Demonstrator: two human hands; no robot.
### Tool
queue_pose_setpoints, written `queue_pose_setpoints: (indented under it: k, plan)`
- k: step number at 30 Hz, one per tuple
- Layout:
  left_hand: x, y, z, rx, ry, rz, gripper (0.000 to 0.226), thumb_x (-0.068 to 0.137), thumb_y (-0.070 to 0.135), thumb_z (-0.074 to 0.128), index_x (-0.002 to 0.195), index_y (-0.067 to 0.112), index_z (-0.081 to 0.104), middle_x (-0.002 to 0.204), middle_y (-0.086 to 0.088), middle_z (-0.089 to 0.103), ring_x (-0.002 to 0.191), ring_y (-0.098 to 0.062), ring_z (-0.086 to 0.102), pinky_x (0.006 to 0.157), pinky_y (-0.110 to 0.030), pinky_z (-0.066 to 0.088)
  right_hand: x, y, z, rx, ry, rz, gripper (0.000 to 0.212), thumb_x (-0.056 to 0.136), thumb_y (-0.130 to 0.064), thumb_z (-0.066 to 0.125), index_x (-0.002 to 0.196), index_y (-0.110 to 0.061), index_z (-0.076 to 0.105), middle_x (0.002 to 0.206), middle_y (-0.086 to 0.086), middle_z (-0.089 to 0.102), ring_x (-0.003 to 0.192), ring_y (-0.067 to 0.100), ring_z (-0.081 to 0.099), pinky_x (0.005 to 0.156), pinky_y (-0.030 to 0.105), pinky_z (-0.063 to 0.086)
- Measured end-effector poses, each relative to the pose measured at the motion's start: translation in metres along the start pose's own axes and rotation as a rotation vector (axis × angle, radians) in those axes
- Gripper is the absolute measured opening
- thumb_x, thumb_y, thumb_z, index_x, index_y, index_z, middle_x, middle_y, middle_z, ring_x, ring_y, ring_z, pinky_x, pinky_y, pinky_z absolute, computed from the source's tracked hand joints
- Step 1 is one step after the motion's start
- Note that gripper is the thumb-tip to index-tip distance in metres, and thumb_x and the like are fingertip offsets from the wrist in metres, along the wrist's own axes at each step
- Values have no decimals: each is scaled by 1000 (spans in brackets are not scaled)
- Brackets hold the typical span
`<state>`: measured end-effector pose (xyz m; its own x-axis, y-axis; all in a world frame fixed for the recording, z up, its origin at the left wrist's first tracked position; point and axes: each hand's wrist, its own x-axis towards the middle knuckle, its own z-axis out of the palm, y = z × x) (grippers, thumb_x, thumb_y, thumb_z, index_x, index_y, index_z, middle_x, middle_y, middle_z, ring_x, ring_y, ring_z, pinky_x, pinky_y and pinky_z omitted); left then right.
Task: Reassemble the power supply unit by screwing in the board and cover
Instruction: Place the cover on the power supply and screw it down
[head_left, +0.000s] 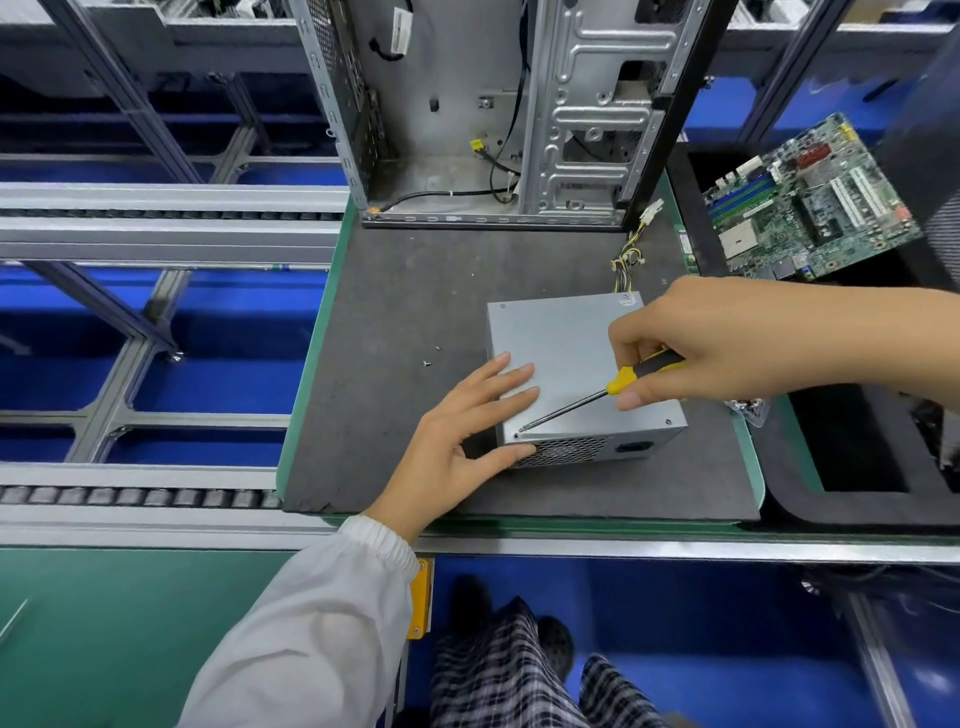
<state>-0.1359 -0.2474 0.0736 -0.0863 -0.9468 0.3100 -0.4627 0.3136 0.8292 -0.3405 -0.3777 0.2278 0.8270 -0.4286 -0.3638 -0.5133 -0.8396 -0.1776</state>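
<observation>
The power supply unit (582, 374) lies flat on the dark mat (415, 291), toward the mat's near right corner, its grey cover (561, 338) facing up and its vented side toward the person. A bundle of wires (626, 265) runs from its far edge toward the mat's far right corner.

The left hand (467, 431) rests on the unit's near left corner, fingers straight and spread over the cover, thumb against the vented side. The right hand (711, 343) grips the yellow-and-black handle of a screwdriver (597, 392), fingers curled round it; the tip sits at a screw hole in the cover's near left corner.

Two loose screws (432, 356) lie on the mat, left of the unit.

An open computer case (483, 104) stands upright at the mat's far edge, holding loose cables and a yellow connector. Beyond the mat's right edge, a black foam tray (779, 499) holds a green motherboard (810, 202) in its far compartment.
</observation>
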Motion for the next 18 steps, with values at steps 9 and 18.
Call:
queue_pose_setpoints:
  k: [9, 18]
  plan:
    - [-1, 0, 0, -2, -3, -7, 50, 85, 16, 72, 133, 8, 58, 146, -1, 49, 146, -12, 30, 118, -25, 24, 4, -9, -5, -146, 16, 5, 35, 80, -65, 52, 71, -32, 43, 58, -14, 45, 55, -1, 43, 47, 22, 23]
    - [-1, 1, -1, 1, -11, -19, 50, 85, 15, 72, 134, 10, 58, 146, 0, 49, 146, -11, 28, 119, -25, 24, 8, -19, -11, -270, -16, 13, 37, 82, -64, 50, 71, -31, 40, 58, -14, 40, 55, 0, 38, 46, 22, 20]
